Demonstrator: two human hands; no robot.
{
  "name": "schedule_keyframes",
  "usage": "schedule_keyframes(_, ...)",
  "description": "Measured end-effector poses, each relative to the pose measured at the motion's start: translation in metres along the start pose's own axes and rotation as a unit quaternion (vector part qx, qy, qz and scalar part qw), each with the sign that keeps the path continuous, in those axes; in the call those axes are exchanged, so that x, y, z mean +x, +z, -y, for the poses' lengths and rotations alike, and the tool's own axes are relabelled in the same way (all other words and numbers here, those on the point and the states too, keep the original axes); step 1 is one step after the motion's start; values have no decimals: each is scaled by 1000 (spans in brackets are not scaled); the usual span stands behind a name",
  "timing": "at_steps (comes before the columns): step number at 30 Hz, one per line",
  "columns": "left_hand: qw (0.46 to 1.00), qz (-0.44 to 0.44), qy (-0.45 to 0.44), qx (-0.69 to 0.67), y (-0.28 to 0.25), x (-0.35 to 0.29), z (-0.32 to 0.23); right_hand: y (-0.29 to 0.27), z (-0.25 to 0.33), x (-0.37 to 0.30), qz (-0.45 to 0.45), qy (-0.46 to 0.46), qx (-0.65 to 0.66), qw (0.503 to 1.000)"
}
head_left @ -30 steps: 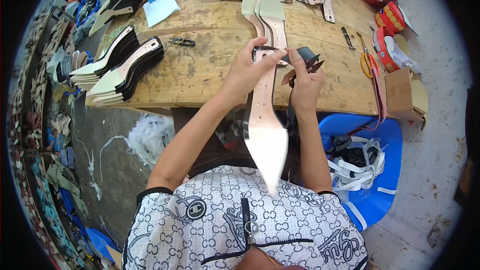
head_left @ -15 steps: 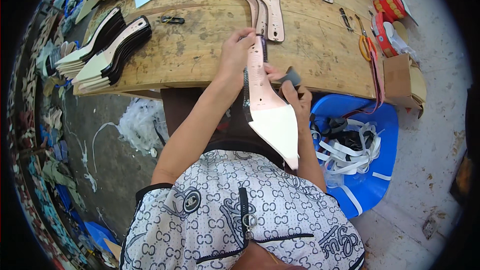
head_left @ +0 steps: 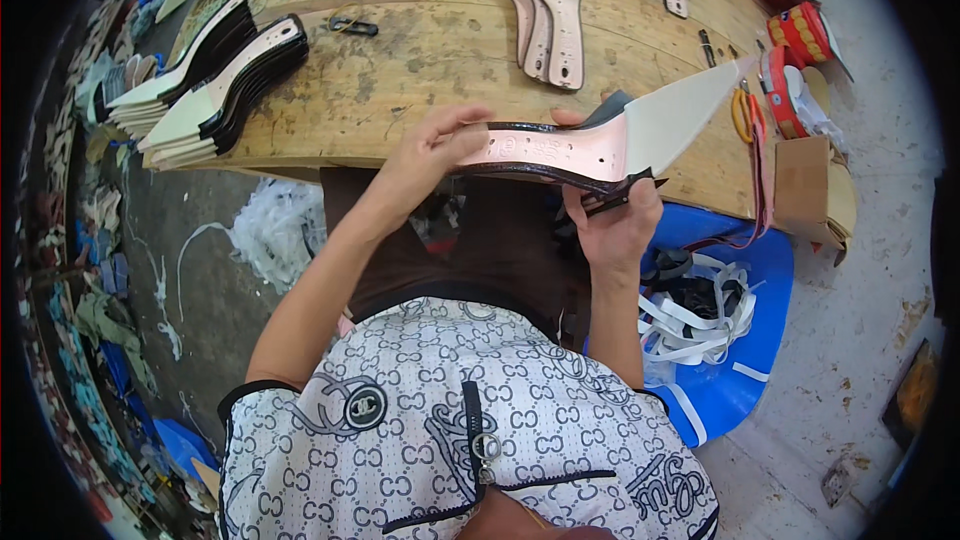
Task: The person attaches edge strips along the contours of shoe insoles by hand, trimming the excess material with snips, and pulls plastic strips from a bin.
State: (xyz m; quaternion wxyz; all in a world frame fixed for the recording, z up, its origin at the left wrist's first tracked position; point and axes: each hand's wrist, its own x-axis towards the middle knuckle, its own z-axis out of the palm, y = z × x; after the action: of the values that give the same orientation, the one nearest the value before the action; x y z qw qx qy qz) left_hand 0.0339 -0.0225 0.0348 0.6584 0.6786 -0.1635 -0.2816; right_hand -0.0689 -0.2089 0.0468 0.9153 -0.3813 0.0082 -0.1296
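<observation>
A pointed shoe insole [head_left: 590, 152] is held over the front edge of the table, its pink heel part to the left and its pale toe to the upper right. Shiny black edging runs along both sides of the heel part. My left hand [head_left: 430, 155] is closed round the heel end, hiding its tip. Below the middle of the insole, my right hand [head_left: 615, 230] grips the black strip [head_left: 620, 198] where it meets the edge. A dark flap of strip stands out on the far side, beside a fingertip. Part of my right fingers is hidden under the insole.
Two stacks of black-edged insoles [head_left: 245, 90] lie at the table's left. Unedged insoles [head_left: 565, 30] lie at the back. A small black cutter [head_left: 353, 27], orange-handled scissors [head_left: 742, 115] and red tape rolls [head_left: 785, 90] are about. A blue bin [head_left: 770, 310] of strip scraps and a cardboard box [head_left: 805, 180] stand right.
The insole has swung from toe-down towards me to lying crosswise, toe to the upper right. My left hand has moved left and down; my right hand now grips the strip at the near edge.
</observation>
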Motion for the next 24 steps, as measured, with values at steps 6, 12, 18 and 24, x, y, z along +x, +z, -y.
schedule_keyframes(6, 976, 148, -52, 151, -3, -29, -42, -5, -14, -6, 64, 59, 128, 988)
schedule_keyframes(12, 953, 203, -182, -133, -2, -38, -13, -20, -30, -3, -143, 126, 108, 976)
schedule_keyframes(18, 916, 308, -193, -169, -8, -52, -9, -23, -56, 2, -214, 290, -14, 933)
schedule_keyframes(24, 958, 257, -114, -54, -11, -54, 12, -22, -46, -9, -135, 261, 83, 952)
